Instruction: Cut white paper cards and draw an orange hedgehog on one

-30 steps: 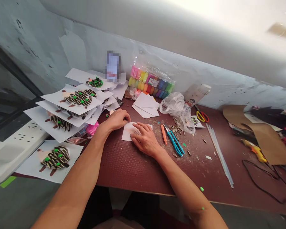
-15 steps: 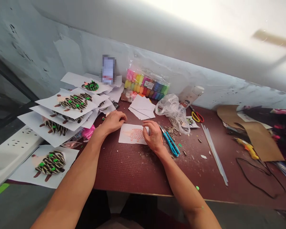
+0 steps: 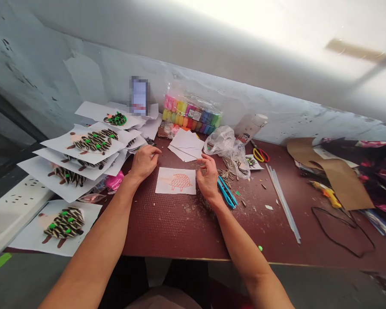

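A small white paper with an orange-red hedgehog drawing lies flat on the brown tabletop between my hands. Beyond its upper left corner is my left hand, fingers curled together toward the thumb; whether anything sits between them is hidden. My right hand is at the paper's right edge, its bent fingers apart from the thumb and nothing visible in it. Close to the right hand lie a blue-handled tool and a pile of striped sunflower seeds. Several blank white papers lie just beyond the drawing.
Seed-covered hedgehog pictures are stacked at left, near a power strip. At the back stand a pack of coloured clay and a plastic bag. Rightward are scissors, clear sticks and a yellow glue gun.
My right hand has come off the drawing, whose right part now shows. My left hand has drawn back slightly to the left. The view has shifted a little.
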The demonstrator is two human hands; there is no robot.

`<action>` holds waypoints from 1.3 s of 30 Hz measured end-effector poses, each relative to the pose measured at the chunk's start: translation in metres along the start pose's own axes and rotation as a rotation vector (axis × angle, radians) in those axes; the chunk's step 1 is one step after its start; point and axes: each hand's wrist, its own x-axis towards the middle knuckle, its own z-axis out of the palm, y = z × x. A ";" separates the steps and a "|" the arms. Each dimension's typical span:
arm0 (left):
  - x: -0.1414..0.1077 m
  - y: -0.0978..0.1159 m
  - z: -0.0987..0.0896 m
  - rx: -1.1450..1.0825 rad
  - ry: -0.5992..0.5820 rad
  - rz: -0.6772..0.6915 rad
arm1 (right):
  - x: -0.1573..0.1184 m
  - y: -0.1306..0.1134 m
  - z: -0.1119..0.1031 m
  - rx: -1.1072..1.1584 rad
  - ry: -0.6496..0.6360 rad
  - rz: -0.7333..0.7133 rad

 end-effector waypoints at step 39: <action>-0.006 -0.012 0.012 0.165 0.016 -0.080 | 0.006 0.015 -0.007 -0.074 0.022 -0.046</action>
